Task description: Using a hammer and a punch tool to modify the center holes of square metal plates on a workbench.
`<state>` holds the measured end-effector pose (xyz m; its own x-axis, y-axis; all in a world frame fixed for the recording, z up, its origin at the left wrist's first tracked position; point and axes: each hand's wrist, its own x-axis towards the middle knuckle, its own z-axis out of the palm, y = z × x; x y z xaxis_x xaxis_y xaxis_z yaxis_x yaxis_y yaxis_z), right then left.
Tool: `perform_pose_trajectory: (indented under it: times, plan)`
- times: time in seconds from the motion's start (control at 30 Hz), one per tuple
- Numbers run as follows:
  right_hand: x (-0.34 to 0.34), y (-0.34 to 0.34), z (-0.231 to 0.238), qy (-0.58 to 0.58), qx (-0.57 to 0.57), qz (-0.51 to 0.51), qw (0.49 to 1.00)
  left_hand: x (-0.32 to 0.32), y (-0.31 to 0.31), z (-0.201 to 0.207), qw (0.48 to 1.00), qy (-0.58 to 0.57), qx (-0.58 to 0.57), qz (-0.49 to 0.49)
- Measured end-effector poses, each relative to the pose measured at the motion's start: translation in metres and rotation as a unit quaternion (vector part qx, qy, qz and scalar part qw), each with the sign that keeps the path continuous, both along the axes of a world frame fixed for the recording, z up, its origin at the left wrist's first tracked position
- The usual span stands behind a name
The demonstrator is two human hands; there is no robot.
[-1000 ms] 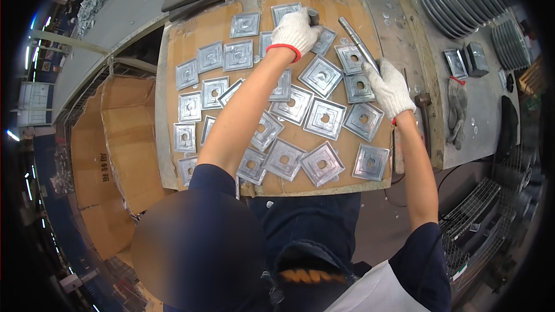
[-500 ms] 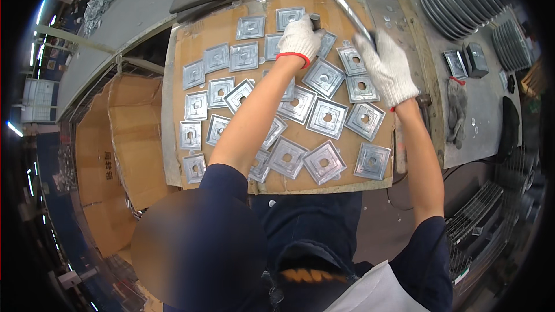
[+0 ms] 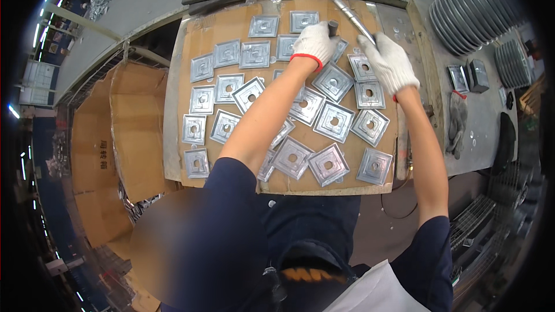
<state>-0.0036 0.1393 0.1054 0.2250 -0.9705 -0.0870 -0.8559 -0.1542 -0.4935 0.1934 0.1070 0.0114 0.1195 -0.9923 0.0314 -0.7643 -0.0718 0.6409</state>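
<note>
White-gloved left hand (image 3: 314, 45) and right hand (image 3: 392, 63) above square, silver-grey metal plates (image 3: 255, 54).
From my remote seat I see the left grip clamped round a short, dark, cylindrical tool (image 3: 333, 27) over the far middle plates, and the right grip wrapped round a slender, silver metal rod (image 3: 351, 16) angled toward the far left. The plates, many with a centre hole, lie spread near and far on a brown cardboard sheet (image 3: 222, 18) covering the worn grey desk (image 3: 399, 29). I judge that a stray rod could strike the left hand, being so near, and that a knock could skid plates, as nothing visible fastens them.
</note>
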Motion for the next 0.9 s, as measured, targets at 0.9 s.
perform_pose_trajectory:
  times: [0.9]
  plan:
    - [0.018, -0.017, -0.055, 0.045, -0.006, -0.06, 0.997, 0.011, -0.005, 0.047, 0.989, -0.072, -0.016, -0.129]
